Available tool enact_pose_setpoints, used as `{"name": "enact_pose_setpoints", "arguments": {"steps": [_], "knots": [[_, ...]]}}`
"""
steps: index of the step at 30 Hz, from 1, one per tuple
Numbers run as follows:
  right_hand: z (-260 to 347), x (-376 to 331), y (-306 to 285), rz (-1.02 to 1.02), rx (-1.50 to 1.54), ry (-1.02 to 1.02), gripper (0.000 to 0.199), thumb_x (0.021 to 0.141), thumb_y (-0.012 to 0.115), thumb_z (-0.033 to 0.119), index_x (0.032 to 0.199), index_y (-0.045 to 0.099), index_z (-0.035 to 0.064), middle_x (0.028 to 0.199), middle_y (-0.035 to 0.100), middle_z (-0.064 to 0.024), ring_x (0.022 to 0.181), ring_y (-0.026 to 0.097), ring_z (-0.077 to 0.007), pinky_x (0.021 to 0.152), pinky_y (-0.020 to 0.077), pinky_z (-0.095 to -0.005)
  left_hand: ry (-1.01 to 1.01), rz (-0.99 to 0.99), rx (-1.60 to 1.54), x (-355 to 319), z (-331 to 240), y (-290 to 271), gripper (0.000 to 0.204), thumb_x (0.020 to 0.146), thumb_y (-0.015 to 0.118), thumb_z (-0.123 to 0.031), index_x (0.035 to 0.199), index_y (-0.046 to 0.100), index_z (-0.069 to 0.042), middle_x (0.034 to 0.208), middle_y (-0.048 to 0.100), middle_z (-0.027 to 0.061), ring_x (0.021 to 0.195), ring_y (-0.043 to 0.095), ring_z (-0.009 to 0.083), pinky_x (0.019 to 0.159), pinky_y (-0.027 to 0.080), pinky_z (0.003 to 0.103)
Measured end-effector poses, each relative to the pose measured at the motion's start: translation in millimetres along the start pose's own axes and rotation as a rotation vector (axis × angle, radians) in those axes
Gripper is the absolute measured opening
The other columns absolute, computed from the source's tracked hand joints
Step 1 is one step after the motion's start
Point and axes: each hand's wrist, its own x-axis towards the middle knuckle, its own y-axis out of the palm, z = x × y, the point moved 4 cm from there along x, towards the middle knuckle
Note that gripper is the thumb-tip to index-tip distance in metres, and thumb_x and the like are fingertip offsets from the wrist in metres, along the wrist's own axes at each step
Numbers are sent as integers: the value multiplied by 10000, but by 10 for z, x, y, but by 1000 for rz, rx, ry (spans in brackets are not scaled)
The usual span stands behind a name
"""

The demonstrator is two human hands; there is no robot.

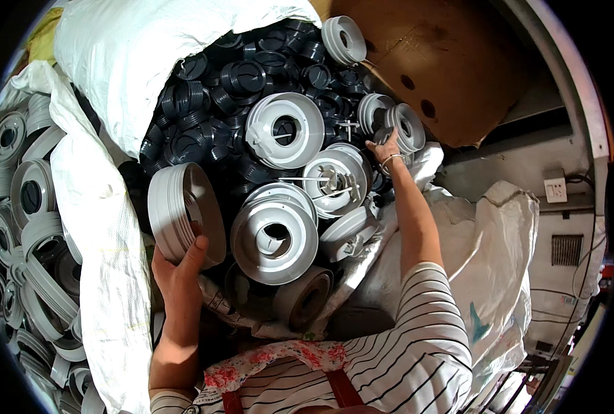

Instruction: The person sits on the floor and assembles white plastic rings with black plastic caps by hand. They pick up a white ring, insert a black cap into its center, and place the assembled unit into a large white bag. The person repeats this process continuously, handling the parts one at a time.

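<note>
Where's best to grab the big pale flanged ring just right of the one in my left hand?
Probably its near outer rim, from your side: the flanged ring faces up toward you and that edge looks unobstructed, while another pale ring sits behind its far edge and a curled tab partly blocks its hole.

Brown cardboard, stained and pierced by two dark holes, (451,62) leans across the upper right beneath a curved pale frame (567,72), with deep shadow between them. Below, a whitish wall (551,224) carries a white socket (556,189) and, lower down, a dark slatted vent (567,250). Thin cables (574,279) loop down the wall's right side. Strong light falls from above, while the view's round rim fades to black.
</note>
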Motion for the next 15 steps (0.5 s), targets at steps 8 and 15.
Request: {"name": "enact_pose_setpoints", "arguments": {"steps": [8, 15], "knots": [[722, -241, 197, 117, -59, -392, 648, 722, 641, 43, 1333, 428, 83, 1207, 580, -211, 1113, 571, -314, 937, 441, -321, 32, 56, 32, -34, -30, 49, 421, 778, 743, -217, 1090, 582, 17, 970, 623, 64, 859, 568, 134, 770, 443, 261], [1565, -1666, -1148, 378, 24, -758, 661, 725, 633, -11, 1344, 406, 34, 1250, 547, -203, 1174, 523, -320, 999, 409, -330, 100, 18, 65, 17, -75, 28, 393, 754, 748, -157, 1065, 581, 15, 912, 604, 54, 800, 561, 131, 711, 460, 263]]}}
